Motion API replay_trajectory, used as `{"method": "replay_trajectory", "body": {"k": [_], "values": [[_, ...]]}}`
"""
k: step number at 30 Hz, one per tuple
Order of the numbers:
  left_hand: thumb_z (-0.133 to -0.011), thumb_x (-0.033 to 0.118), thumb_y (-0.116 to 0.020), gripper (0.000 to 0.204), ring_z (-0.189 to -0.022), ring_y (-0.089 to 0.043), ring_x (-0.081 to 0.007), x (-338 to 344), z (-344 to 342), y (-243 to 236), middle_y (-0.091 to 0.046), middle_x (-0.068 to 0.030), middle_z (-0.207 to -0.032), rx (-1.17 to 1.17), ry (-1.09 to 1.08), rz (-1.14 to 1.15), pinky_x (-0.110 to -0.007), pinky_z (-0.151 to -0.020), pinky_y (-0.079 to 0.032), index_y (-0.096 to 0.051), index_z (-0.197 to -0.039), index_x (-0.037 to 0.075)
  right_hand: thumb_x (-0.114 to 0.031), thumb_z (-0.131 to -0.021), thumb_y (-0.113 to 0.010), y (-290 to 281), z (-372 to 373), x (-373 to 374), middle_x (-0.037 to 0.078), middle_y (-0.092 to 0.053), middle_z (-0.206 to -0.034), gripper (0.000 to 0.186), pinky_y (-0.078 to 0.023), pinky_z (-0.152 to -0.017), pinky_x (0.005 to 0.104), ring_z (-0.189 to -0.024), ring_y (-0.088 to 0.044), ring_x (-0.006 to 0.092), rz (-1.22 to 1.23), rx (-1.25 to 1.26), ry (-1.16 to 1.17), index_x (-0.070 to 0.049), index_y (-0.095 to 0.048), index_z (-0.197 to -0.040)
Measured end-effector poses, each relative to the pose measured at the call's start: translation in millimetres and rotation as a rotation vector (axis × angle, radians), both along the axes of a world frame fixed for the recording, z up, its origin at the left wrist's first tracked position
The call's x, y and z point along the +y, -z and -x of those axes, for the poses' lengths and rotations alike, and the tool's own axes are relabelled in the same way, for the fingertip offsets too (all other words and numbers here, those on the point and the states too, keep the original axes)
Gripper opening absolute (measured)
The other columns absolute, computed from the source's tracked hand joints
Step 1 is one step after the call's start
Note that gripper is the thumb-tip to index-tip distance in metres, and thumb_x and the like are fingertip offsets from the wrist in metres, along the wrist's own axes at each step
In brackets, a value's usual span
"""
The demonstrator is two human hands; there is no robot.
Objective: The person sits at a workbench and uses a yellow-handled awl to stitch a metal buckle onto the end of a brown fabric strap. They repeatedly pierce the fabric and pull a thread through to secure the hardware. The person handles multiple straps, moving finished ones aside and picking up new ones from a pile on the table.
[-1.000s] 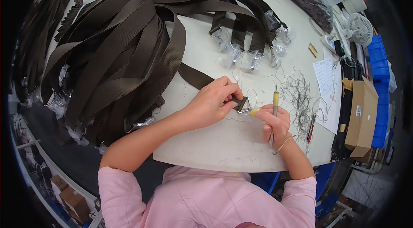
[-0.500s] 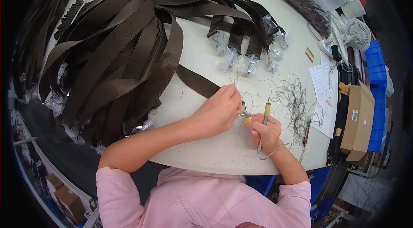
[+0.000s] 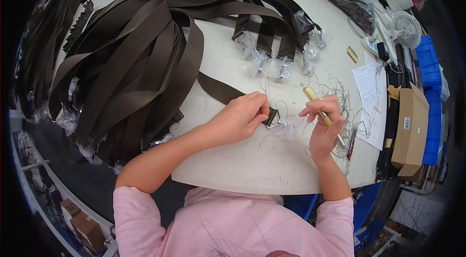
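Now the right hand (image 3: 326,133), clasping a slim tool (image 3: 310,94), has drawn back while the left hand (image 3: 240,117) pinches the strap (image 3: 218,89).

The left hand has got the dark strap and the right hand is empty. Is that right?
Not quite: the right hand isn't empty. The head view shows it holding a slim yellow-and-grey tool. The left hand does have the dark strap.
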State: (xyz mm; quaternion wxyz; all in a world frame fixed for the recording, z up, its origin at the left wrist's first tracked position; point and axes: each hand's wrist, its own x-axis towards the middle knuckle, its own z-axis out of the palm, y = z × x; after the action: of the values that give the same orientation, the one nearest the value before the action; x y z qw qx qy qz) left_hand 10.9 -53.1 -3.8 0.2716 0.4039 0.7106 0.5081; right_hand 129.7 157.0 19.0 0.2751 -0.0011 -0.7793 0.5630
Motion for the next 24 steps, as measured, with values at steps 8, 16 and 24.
{"method": "replay_trajectory", "body": {"k": [8, 16, 24], "values": [[-0.097, -0.001, -0.063, 0.01, -0.084, -0.062, -0.0268, 0, -1, 1, -0.058, -0.0137, -0.097, 0.034, 0.01, -0.029, -0.039, -0.076, -0.049, -0.055, -0.101, 0.0, -0.03, -0.117, -0.035, 15, 3, -15, 0.007, -0.055, -0.081, 0.044, -0.056, -0.066, 0.0271, -0.059, -0.056, 0.0149, 0.417, -0.122, 0.003, -0.001, -0.057, -0.092], [-0.095, -0.002, -0.062, 0.011, -0.089, -0.06, -0.0326, -3, -4, 2, -0.056, -0.0141, -0.1, 0.111, 0.003, -0.002, -0.043, -0.078, -0.048, -0.053, -0.102, 0.001, -0.002, -0.078, -0.083, 7, -6, -29, 0.014, -0.066, -0.097, 0.034, -0.05, -0.084, 0.045, -0.092, -0.062, 0.0365, -0.635, -0.178, -0.167, -0.004, -0.058, -0.102], [-0.087, -0.004, -0.069, 0.023, -0.104, -0.058, -0.0338, -8, -3, -6, -0.056, -0.0134, -0.113, 0.428, -0.073, -0.053, -0.045, -0.085, -0.049, -0.055, -0.104, 0.003, -0.003, -0.083, -0.081, 4, -2, -26, 0.01, -0.068, -0.092, 0.028, -0.053, -0.062, 0.0366, -0.073, -0.065, 0.0282, -0.743, -0.228, -0.193, -0.004, -0.054, -0.092]]}}
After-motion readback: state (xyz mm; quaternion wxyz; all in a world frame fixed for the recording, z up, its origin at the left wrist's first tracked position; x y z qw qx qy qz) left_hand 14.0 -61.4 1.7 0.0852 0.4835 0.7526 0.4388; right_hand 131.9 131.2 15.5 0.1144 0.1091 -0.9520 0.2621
